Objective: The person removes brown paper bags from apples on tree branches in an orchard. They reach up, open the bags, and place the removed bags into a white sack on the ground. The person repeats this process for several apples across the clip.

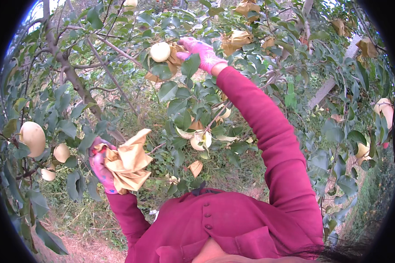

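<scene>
My left hand (102,162), in a pink patterned glove, holds a bunch of crumpled brown paper bags (131,161) at the left. Higher up, my right hand (199,52) reaches into the branches in a pink glove. Its thumb and fingers pinch a brown paper fruit bag (174,56). Against that bag hangs a bare, pale apple (160,52). Leaves cover part of the bag, and its lower end (153,77) shows beneath them.
Pale apples (32,139) hang at the left, with another (197,142) among leaves in the middle. More paper bags (237,40) hang at the upper right. A thick branch (72,77) slants down on the left. A grey post (322,92) leans at the right.
</scene>
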{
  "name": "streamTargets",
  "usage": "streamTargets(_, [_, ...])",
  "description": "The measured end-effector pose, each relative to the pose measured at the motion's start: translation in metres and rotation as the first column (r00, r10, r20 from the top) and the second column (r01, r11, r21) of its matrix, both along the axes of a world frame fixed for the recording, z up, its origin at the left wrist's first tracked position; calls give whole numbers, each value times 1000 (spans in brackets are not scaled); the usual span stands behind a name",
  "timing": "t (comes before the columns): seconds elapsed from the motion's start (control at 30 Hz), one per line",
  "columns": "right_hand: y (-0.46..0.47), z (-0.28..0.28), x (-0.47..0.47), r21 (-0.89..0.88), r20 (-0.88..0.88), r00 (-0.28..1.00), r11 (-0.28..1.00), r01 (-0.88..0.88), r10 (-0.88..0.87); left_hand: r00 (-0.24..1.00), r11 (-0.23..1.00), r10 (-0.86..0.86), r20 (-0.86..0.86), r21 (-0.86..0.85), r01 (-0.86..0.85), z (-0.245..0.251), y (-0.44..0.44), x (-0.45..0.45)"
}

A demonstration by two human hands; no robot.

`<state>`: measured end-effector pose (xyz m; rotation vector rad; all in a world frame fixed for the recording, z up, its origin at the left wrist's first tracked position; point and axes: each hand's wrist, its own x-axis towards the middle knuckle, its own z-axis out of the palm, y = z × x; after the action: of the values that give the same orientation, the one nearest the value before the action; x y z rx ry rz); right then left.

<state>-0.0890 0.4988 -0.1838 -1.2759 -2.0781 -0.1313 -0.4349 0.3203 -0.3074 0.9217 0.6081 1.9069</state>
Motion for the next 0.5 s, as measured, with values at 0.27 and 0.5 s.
streamTargets(0.27, [27, -30, -11, 242, 67, 991, 965, 99, -119, 966, 989, 13, -258, -136, -50, -28, -16, 11])
streamTargets(0.5, [31, -28, 18, 170, -37, 998, 984, -45, 52, 865, 972, -10, -501, -207, -108, 3, -10, 35])
